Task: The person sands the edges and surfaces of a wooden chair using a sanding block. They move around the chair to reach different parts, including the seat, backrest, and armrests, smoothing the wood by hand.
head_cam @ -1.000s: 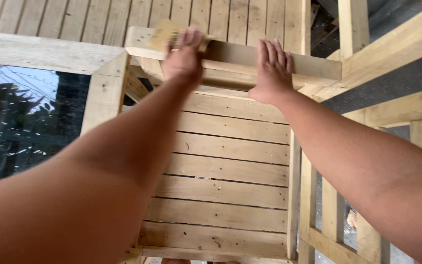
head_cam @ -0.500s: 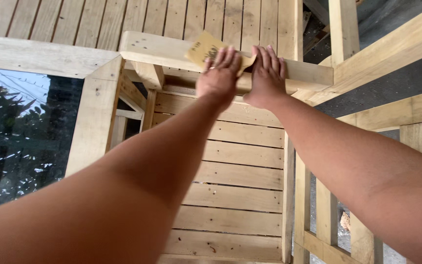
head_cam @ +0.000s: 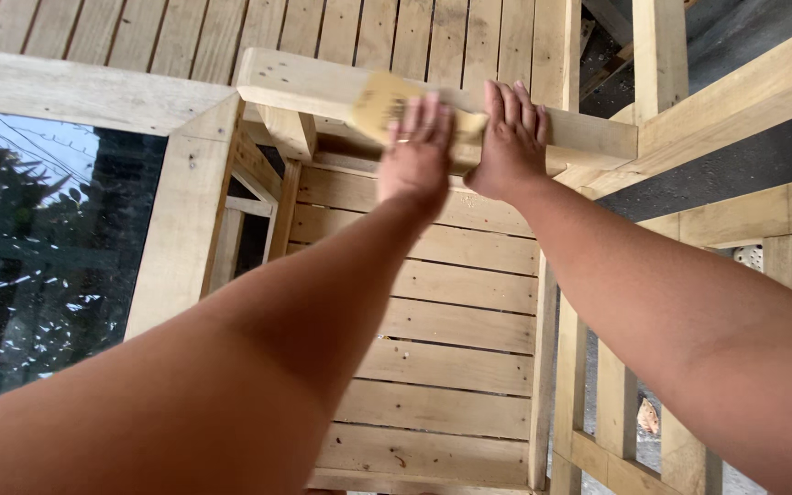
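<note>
Sanding: the left hand (head_cam: pixel 417 156) pressed a tan sheet of sandpaper (head_cam: pixel 387 103) flat onto the top rail (head_cam: pixel 304 87) of a pale wooden frame.
Left grip: fingers together and laid flat over the sheet, a ring on one finger; nothing pinched, the palm only bearing down.
Right grip: the right hand (head_cam: pixel 509 137) lay flat on the same rail, fingers slightly spread, just beside the left hand and touching the sheet's right end.
Sandpaper place: near the middle of the rail, its left part sticking out past the left fingers.
Change: one second earlier the left hand and sheet sat close to the rail's left end, well apart from the right hand; they had since slid rightward along the rail until the two hands met. The right hand had barely shifted.
Below: a slatted wooden panel (head_cam: pixel 451 321) under both forearms.
Left side: a dark glass pane (head_cam: pixel 48 257) reflecting trees.
</note>
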